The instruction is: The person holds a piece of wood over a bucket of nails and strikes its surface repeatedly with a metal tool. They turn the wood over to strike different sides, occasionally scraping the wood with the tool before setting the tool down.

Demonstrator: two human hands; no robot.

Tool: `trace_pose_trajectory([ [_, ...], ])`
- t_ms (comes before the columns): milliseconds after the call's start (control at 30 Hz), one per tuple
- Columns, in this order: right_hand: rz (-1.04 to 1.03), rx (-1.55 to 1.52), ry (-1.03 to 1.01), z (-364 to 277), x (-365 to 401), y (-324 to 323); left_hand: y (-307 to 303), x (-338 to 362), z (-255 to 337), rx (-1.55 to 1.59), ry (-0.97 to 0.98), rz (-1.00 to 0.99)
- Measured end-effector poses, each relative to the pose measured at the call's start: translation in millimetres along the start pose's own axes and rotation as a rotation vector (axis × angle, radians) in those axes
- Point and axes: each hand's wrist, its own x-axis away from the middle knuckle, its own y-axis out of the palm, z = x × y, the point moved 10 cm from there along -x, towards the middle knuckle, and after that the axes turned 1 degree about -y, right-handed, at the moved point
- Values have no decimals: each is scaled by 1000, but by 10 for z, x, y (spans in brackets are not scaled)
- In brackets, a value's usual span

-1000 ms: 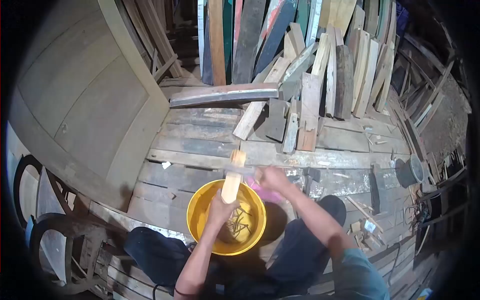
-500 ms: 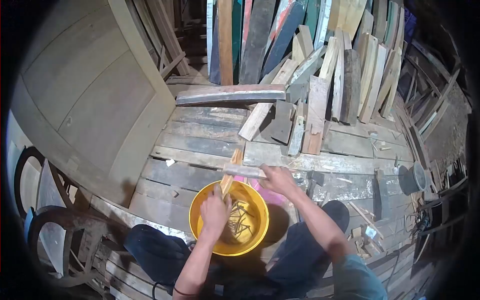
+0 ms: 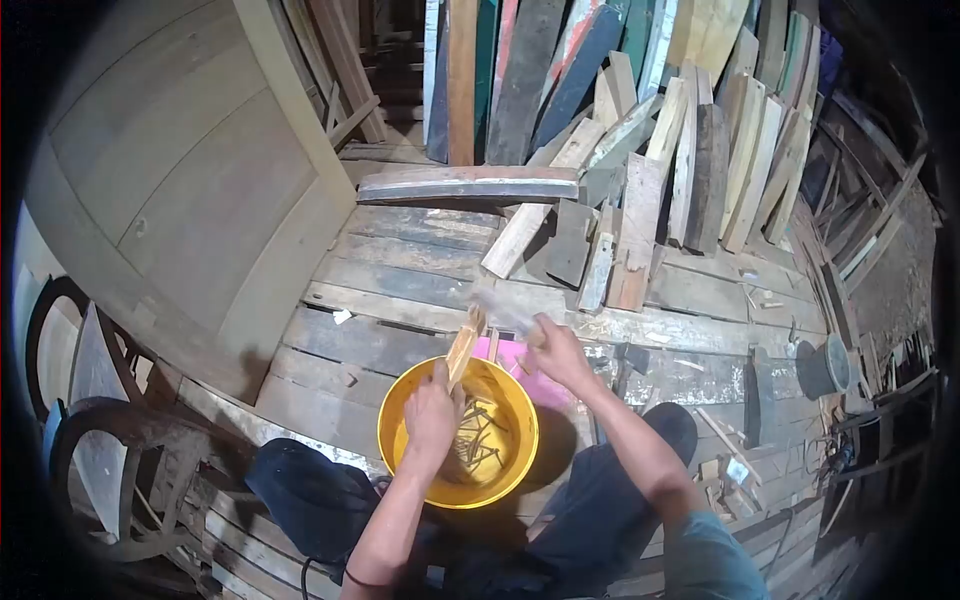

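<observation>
Over floorboards [image 3: 390,262], 1 wood piece [image 3: 463,352] in left hand [image 3: 434,412].

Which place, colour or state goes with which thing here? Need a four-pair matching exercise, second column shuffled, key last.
Column one:
1. Left hand
2. Right hand
3. Bucket with thin dark pieces inside
4. Panelled door

Column two:
A. Yellow
B. At the picture's left
C. Gripping a motion-blurred tool
D. Gripping a piece of wood

Pairs: 1-D, 2-C, 3-A, 4-B
</observation>
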Motion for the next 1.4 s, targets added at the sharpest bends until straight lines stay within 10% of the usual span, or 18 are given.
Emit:
trace_pose_trajectory([
  [400, -16, -16, -17, -131, 54, 0, 523, -27, -253, 878, -279, -358],
  [533, -33, 223, -346, -350, 145, 28, 699, -52, -309, 1066, -326, -400],
  [733, -82, 434, 93, 97, 22, 27, 770, 10, -274, 1101, -385, -494],
  [867, -204, 406, -465, -450, 297, 355, 634, -25, -178, 1079, -222, -330],
  [1000, -96, 457, 13, 116, 8, 140, 672, -7, -210, 915, -240, -277],
  [1400, -212, 178, -251, -252, 205, 167, 670, -48, -248, 1083, -267, -334],
])
